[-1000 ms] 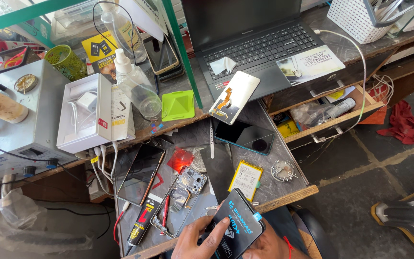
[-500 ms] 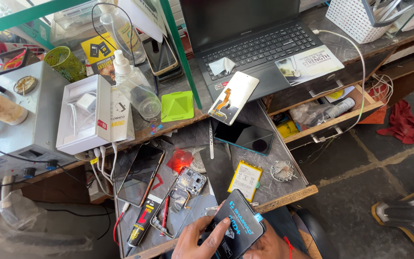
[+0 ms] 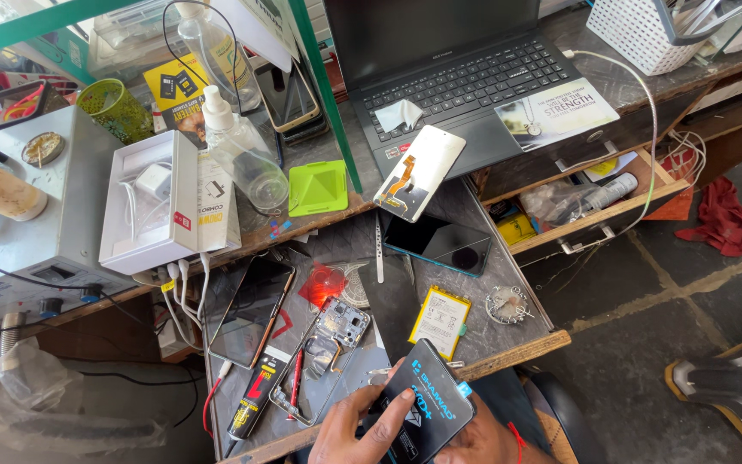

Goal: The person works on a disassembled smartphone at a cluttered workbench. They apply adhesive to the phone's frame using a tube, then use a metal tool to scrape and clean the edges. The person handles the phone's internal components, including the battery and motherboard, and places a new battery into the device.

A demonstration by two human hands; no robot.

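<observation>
Head view: both hands at bottom edge hold a black phone battery [image 3: 427, 411] over the counter [image 3: 508, 275]. Left hand [image 3: 362, 425] pinches its face, right hand [image 3: 478, 442] cups beneath, prob. clenched. Light, stiff, puncture-prone; best held by edges.

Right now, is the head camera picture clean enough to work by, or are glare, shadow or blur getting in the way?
Head view: sharp across the bench, no motion blur. Daylight is strong on the white box; the laptop screen stays dark. The left hand and right hand holding the black battery are cut by the bottom edge. Edges bow slightly, wide-angle.
</observation>
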